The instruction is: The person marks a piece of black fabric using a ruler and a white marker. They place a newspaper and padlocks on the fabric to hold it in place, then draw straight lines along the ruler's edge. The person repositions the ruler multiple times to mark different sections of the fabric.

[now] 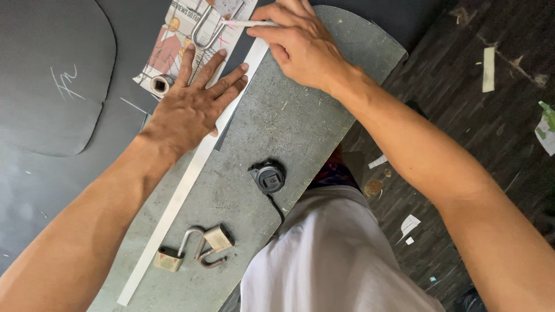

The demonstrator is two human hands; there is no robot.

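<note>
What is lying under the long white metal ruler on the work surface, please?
The ruler lies along the edge of a grey mat piece, dark sheet beside it. The left hand presses it flat, hiding that stretch; the right hand holds a white marker at its far end.

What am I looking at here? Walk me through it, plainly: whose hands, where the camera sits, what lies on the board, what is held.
There is no machine here. One picture, taken by a camera worn on a person's head, looks down at that person's own two bare hands.

The left hand lies flat, fingers spread, pressing on a long pale ruler that runs along the edge of a grey board. The right hand holds a thin white marker near the ruler's far end.

On the board lie two open padlocks, touching each other, and a small round black device with a cord. Beyond the left hand's fingers is a printed page with another open padlock and a small metal socket on it. Dark sheets lie under and beside the board, and paper scraps dot the floor.
</note>
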